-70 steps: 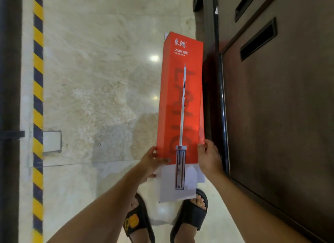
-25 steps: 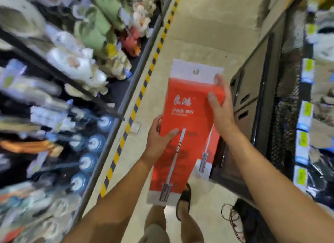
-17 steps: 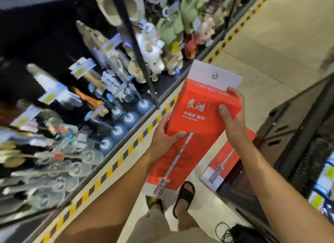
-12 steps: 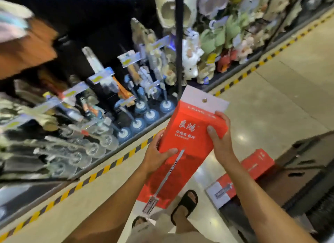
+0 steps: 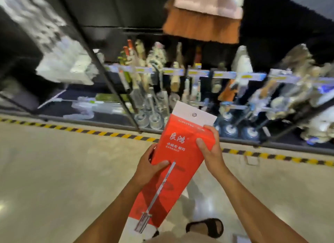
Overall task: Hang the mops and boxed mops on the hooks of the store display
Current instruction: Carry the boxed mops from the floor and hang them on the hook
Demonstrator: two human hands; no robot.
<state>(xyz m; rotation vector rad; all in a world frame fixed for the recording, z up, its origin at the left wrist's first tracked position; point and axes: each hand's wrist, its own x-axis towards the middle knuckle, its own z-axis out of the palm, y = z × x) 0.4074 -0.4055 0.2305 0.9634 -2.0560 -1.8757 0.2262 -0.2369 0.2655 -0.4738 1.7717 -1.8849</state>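
Note:
I hold a tall red boxed mop (image 5: 178, 163) upright and tilted, its white hang tab with a metal eyelet (image 5: 194, 114) at the top. My left hand (image 5: 148, 167) grips the box's left edge at mid height, thumb across the front. My right hand (image 5: 210, 148) grips the upper right corner, fingers curled round it. The box is in front of the display's hooks (image 5: 191, 74), which carry brushes and mops behind yellow price tags. The box touches no hook.
The black display rack (image 5: 115, 90) runs across the view behind a yellow-and-black floor stripe (image 5: 101, 133). A broom head (image 5: 202, 25) hangs overhead. Round-based brushes (image 5: 229, 130) stand low on the right. Beige floor lies to the left. My sandalled foot (image 5: 206, 226) is below.
I have lifted the box from the floor by a dark cabinet and turned left to face the display. Both hands have kept hold. The second box on the floor has left the view.

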